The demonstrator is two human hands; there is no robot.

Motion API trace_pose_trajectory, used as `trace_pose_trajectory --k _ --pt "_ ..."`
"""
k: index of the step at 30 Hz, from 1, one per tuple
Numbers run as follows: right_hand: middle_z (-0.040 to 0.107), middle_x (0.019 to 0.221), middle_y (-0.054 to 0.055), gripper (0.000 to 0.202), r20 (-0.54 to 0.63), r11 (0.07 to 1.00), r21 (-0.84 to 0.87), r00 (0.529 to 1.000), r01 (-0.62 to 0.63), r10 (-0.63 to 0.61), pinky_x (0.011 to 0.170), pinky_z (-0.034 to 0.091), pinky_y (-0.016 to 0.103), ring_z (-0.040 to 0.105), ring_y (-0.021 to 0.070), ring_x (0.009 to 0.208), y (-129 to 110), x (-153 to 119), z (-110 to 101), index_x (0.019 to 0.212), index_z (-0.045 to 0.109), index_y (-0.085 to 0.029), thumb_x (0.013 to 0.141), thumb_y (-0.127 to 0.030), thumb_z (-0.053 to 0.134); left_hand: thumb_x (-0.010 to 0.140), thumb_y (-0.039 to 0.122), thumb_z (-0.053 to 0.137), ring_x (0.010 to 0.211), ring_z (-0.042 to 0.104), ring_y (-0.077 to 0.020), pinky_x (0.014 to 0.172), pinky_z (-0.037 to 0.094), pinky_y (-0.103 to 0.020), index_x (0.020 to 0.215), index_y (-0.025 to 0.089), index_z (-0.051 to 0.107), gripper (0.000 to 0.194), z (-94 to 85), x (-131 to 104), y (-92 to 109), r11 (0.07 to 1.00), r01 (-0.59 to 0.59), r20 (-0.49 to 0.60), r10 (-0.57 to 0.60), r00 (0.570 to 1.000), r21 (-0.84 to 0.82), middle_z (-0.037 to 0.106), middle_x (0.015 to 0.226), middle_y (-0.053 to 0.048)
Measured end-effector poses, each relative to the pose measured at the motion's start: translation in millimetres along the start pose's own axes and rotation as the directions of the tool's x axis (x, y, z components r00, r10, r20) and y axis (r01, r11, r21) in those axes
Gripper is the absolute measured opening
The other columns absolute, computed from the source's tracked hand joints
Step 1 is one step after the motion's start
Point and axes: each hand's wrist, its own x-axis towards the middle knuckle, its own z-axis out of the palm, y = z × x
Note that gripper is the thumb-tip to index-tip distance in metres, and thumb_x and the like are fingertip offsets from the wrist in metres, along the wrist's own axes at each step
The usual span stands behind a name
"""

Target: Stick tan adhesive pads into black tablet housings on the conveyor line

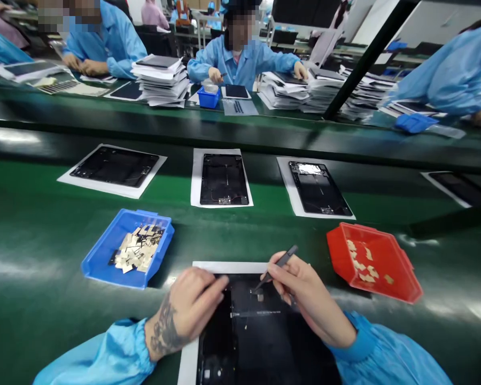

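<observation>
Blue bin [100,256] holds pale pieces [138,247]; red bin [393,251], fewer; right hand [304,283] grips tweezers [278,266]; left [190,305] loosely open.

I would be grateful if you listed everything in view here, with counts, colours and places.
large panel: one, black, front centre
white sheet: one, under it
pale square: one, on the panel near the tool tip
tweezers-like tool: one, dark grey, in right hand
blue bin: one, left, holding many cream and black pieces
red bin: one, right, holding several cream pieces
smaller-looking panels: four, black, on white sheets beyond
paper stacks: several, mostly white, far side
small trays: two, blue, far side
co-workers: several, mostly blue clothing, background
left hand: one, bare, tattooed wrist, at panel's left
right hand: one, bare, above panel
</observation>
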Motion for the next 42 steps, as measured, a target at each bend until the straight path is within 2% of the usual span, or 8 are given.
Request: trace_pose_trajectory --k 3,5,11,14,17,28,33,42 --pt "0.059 0.070 0.000 0.029 0.047 1.000 -0.028 0.999 -0.011 0.012 0.041 0.030 0.014 0.040 0.0049 0.050 2 10 12 0.085 0.050 -0.015 0.084 -0.042 0.062 0.081 0.005 0.058 0.077 0.057 -0.0177 0.070 0.049 -0.034 0.118 0.010 0.056 0.037 -4.6 -1 10 0.966 -0.256 -0.001 0.256 0.967 -0.027 0.064 0.084 -0.007" --pt "0.059 0.071 0.000 0.030 0.072 0.998 -0.057 0.997 -0.021 0.025 0.041 0.030 0.014 0.040 0.0049 0.050 5 17 19 0.086 0.050 -0.015 0.084 -0.043 0.062 0.081 0.005 0.059 0.073 0.058 -0.0172 0.064 0.048 -0.032 0.111 0.006 0.058 0.031 -7.0 0 12 0.951 -0.304 0.013 0.305 0.952 -0.058 0.065 0.081 -0.008" --pt "0.048 0.060 -0.005 0.030 0.027 0.965 -0.262 1.000 0.017 -0.010 0.036 0.030 0.016 0.039 0.0066 0.044 14 34 32 0.088 0.050 -0.018 0.084 -0.046 0.059 0.084 0.006 0.051 0.054 0.052 -0.0153 0.046 0.037 -0.030 0.102 0.005 0.059 0.020 -0.5 1 6 0.980 -0.199 0.043 0.199 0.979 0.001 0.058 0.062 -0.003" --pt "0.050 0.064 -0.003 0.023 0.016 0.913 -0.393 0.993 0.111 -0.113 0.038 0.033 0.018 0.041 0.0072 0.046 17 41 35 0.087 0.052 -0.018 0.086 -0.041 0.057 0.084 0.007 0.047 0.052 0.050 -0.0160 0.045 0.035 -0.030 0.101 0.007 0.059 0.020 6.0 -2 3 0.994 -0.106 0.089 0.104 0.991 0.018 0.055 0.060 -0.002" --pt "0.053 0.067 -0.002 0.019 0.038 0.873 -0.464 0.988 0.150 -0.149 0.043 0.037 0.020 0.045 0.0084 0.050 22 47 35 0.086 0.053 -0.018 0.088 -0.037 0.055 0.083 0.007 0.049 0.054 0.050 -0.0167 0.046 0.036 -0.031 0.100 0.008 0.059 0.020 9.6 -4 1 0.999 -0.043 0.129 0.044 0.991 -0.009 0.055 0.062 -0.003" --pt "0.057 0.072 -0.001 0.013 0.070 0.858 -0.492 0.989 0.147 -0.130 0.049 0.040 0.022 0.051 0.0098 0.055 25 53 34 0.083 0.054 -0.019 0.087 -0.031 0.054 0.084 0.010 0.048 0.059 0.051 -0.0162 0.052 0.042 -0.030 0.098 0.010 0.059 0.017 9.2 -3 1 0.988 0.075 0.201 -0.047 0.978 -0.134 0.056 0.066 -0.004" --pt "0.057 0.070 -0.001 0.012 0.061 0.854 -0.497 0.988 0.155 -0.144 0.051 0.042 0.022 0.052 0.0109 0.058 25 54 35 0.082 0.054 -0.019 0.086 -0.031 0.055 0.086 0.010 0.046 0.057 0.048 -0.0153 0.049 0.036 -0.028 0.095 0.011 0.059 0.016 8.3 -1 0 0.979 0.133 0.214 -0.099 0.972 -0.152 0.054 0.065 -0.003" --pt "0.057 0.070 -0.001 0.011 0.071 0.837 -0.515 0.982 0.185 -0.174 0.056 0.043 0.023 0.053 0.0113 0.060 28 54 34 0.083 0.054 -0.019 0.088 -0.029 0.054 0.086 0.009 0.047 0.059 0.048 -0.0155 0.051 0.036 -0.028 0.095 0.012 0.058 0.015 8.7 -1 0 0.974 0.154 0.219 -0.116 0.969 -0.168 0.055 0.067 -0.004"
